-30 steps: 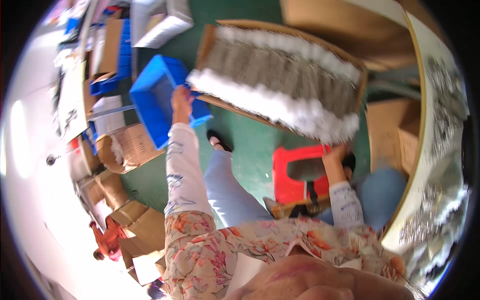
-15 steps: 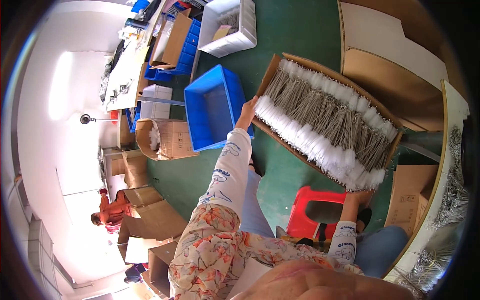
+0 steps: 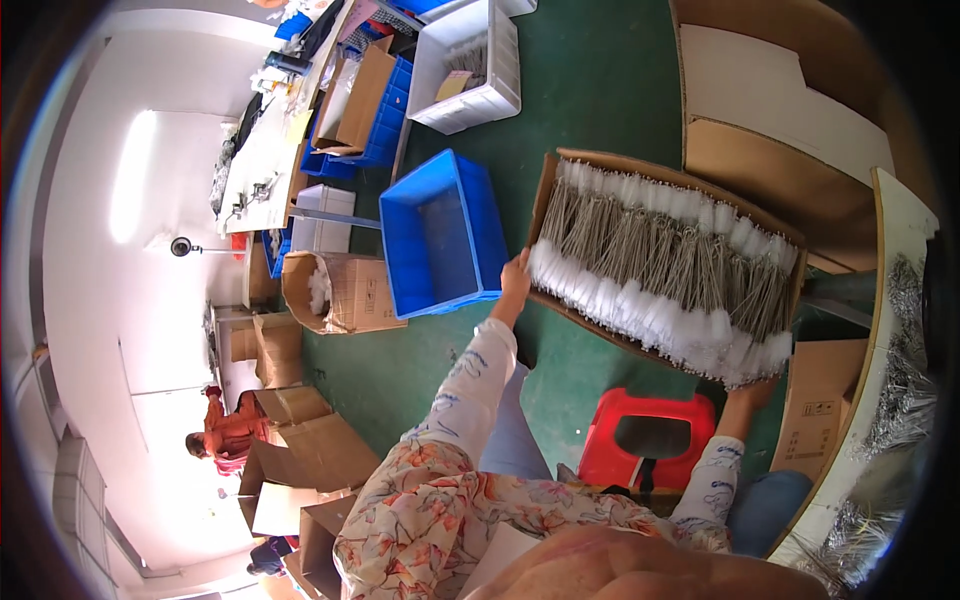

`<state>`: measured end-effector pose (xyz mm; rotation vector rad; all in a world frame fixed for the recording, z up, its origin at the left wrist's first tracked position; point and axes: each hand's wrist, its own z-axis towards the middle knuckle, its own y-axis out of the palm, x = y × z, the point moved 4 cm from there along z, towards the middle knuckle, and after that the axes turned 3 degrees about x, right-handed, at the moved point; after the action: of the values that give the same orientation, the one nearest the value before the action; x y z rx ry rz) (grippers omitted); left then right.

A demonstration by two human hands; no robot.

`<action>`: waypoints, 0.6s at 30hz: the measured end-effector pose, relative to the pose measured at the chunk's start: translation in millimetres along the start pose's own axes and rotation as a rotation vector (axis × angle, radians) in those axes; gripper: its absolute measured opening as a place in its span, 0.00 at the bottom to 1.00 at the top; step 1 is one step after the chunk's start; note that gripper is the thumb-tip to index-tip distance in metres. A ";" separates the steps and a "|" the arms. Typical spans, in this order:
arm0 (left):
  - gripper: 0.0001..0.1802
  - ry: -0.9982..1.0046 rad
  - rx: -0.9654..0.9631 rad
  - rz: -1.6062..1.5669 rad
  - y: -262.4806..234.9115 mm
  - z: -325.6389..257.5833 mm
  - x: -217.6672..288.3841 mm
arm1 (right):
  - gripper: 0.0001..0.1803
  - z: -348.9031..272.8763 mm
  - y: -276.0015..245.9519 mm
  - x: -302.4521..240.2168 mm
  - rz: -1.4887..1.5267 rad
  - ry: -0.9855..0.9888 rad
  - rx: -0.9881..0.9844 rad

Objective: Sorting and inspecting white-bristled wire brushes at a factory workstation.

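Observation:
In front of me is a long open cardboard box (image 3: 545, 195) packed with brushes (image 3: 660, 250) that have white bristle ends and thin twisted-wire stems. My left hand (image 3: 515, 280) grips the box at its near left corner. At the near right end, my right hand (image 3: 752, 395) is closed on the lower edge, its fingers partly hidden under the box. The brushes lie side by side in rows, white ends along both long sides.
A blue plastic bin (image 3: 490, 215) stands left of the box, with a white bin (image 3: 510, 75) farther back. A red stool (image 3: 600, 440) is close below the box. Cardboard boxes (image 3: 365, 295) line the left; a worktable (image 3: 850, 430) with wire pieces borders the right.
The box has shifted toward me and turned slightly more level, both hands moving with it. The surroundings have shifted a little in view.

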<state>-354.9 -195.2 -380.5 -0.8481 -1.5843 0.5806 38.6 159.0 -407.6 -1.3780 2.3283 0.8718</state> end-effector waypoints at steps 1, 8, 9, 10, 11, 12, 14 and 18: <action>0.22 -0.010 0.008 0.004 1.0 -15.6 -1.5 | 0.26 9.0 2.4 -5.4 0.001 0.034 -0.032; 0.26 -0.055 0.168 -0.109 21.9 -119.8 -37.7 | 0.25 59.7 -2.9 -67.7 -0.387 -0.288 0.064; 0.27 -0.104 0.188 -0.139 20.7 -123.1 -42.9 | 0.25 54.1 0.4 -67.7 -0.377 -0.286 0.053; 0.27 -0.094 0.198 -0.143 16.3 -122.5 -46.0 | 0.24 47.6 3.6 -65.4 -0.335 -0.252 0.022; 0.28 -0.122 0.200 -0.180 15.8 -120.3 -44.7 | 0.24 44.1 5.1 -65.5 -0.290 -0.224 -0.003; 0.28 -0.148 0.202 -0.221 15.8 -118.9 -44.1 | 0.24 50.0 0.5 -62.3 -0.276 -0.233 -0.010; 0.28 -0.136 0.187 -0.231 22.9 -118.9 -33.6 | 0.24 83.6 -26.9 -61.9 -0.379 -0.368 0.060; 0.29 -0.190 0.138 -0.229 21.1 -114.9 -42.1 | 0.22 64.5 -40.2 -43.3 -0.058 -0.190 -0.064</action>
<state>-236.2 -225.5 -401.0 -0.5114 -1.7626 0.6108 91.7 215.3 -448.3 -1.3181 2.1256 1.0202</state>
